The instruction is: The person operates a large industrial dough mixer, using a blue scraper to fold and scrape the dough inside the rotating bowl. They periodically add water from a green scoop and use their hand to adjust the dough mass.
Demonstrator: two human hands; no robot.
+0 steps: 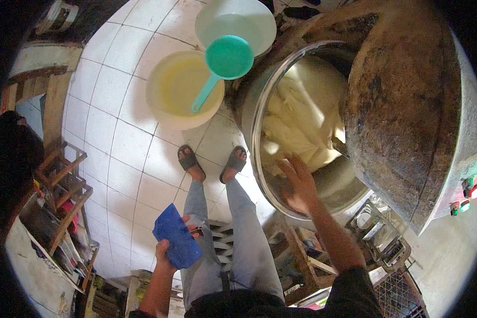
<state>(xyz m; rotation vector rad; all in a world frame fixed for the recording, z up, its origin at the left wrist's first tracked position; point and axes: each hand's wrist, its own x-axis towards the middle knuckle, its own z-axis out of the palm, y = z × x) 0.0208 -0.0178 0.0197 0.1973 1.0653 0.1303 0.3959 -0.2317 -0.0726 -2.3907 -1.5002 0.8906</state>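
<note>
My left hand (165,254) grips a flat blue plastic scraper (176,236) in front of my left leg, thumb on the near face and fingers behind it. At the right, a big metal mixing bowl (256,135) holds a mass of pale dough (294,114). My right hand (300,185) reaches over the bowl's near rim with its fingers loosely apart. Its fingertips are close to the dough's near edge; whether they touch it, I cannot tell. A large, stained mixer housing (403,106) hides the bowl's right side.
A cream basin (161,100) with yellowish contents and a white basin (206,18) stand on the tiled floor (127,106) ahead. A green ladle-shaped scoop (229,57) lies across them. Wooden racks (69,212) line the left; a cluttered shelf (307,249) sits below the bowl. Lit buttons (464,205) glow far right.
</note>
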